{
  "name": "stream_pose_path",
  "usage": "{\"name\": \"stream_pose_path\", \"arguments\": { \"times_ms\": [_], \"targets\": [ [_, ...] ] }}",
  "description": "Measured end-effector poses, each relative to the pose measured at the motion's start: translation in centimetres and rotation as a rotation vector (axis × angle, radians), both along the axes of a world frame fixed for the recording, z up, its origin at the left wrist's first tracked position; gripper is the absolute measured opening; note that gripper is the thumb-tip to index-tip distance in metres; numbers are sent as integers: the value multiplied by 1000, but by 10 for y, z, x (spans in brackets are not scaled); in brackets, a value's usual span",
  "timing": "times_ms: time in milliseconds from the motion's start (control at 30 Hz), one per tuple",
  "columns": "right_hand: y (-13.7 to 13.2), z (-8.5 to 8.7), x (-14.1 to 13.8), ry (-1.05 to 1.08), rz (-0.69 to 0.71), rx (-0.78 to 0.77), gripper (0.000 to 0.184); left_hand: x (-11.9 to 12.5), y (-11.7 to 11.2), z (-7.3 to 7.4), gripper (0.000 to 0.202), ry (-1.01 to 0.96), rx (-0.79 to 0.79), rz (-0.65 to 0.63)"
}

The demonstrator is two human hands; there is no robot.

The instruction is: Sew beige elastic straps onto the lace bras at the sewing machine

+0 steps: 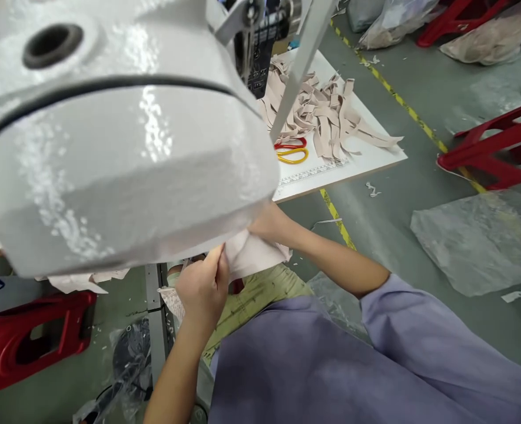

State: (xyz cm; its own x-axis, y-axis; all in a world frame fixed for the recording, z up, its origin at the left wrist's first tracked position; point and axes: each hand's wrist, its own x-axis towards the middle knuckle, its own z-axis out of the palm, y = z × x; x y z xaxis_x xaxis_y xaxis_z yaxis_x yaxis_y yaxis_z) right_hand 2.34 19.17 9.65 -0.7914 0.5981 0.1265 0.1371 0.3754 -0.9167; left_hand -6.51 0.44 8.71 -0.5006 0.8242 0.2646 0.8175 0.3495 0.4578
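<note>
The left hand [203, 287] is closed on a pale cloth [254, 258], thumb on top, while the right hand [269, 222] is at the cloth's far side, its fingers hidden by the machine [132, 171], so whether it grips cannot be told. The cloth spans the gap between both hands, with green fabric [264, 293] below it. Beyond the right hand, scissors [306, 155], a ruler [317, 172] and strips [331, 121] lie on a table [352, 166].
</note>
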Motion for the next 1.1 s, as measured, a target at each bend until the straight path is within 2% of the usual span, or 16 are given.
{"name": "stream_pose_path", "arguments": {
  "times_ms": [233,433,667,967,1100],
  "targets": [
    [2,11,-5,-112,26,98,8,-6,-2,-4,25,61,-3,-15],
    [6,-5,-12,-109,26,119,12,-6,-3,-4,30,127,-10,-27],
    [5,-16,-12,-36,-5,47,11,-7,-2,-4,32,176,-3,-34],
    [0,1,-12,-20,18,85,12,-13,-7,-1,29,336,25,-38],
    [-3,-1,-11,0,9,93,16,-16,-10,2,26,371,66,-55]
  ]
}}
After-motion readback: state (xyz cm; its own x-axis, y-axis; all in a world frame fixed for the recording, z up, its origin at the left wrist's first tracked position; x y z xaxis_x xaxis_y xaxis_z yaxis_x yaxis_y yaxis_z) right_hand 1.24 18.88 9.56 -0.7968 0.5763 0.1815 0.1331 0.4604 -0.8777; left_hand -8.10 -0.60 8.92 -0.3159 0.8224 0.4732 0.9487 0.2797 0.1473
